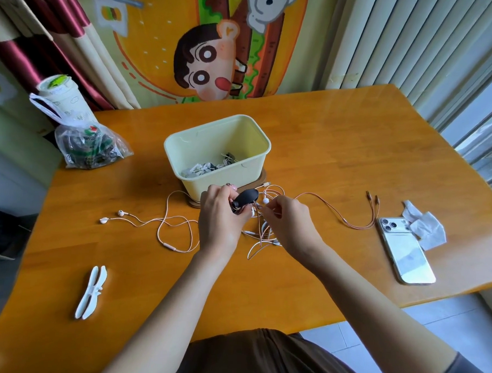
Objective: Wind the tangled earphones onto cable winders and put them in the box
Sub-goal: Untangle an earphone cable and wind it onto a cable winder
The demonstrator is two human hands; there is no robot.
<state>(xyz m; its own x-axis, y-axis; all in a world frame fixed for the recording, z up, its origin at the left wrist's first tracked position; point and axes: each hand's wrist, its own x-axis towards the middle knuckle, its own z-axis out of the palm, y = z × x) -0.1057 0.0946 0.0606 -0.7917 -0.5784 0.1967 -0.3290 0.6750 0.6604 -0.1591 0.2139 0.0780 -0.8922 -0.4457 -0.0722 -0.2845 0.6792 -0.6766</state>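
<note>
My left hand [219, 217] grips a black cable winder [245, 200] just in front of the pale yellow box [184, 146]. My right hand [288, 221] pinches a pink cable [258, 235] right beside the winder. A tangle of pink and white earphones [163, 222] spreads over the table below and left of my hands, with two earbuds [112, 216] lying at the far left. A pink multi-plug cable [348, 220] runs off to the right. Inside the box lie several wound earphones [209, 166]. A white cable winder [91, 292] lies at the front left.
A phone [405, 251] lies face down at the right with a crumpled tissue [425, 227] beside it. A plastic bag [87, 146] and a cup [60, 91] stand at the back left. The orange wooden table [341, 140] ends close to my body.
</note>
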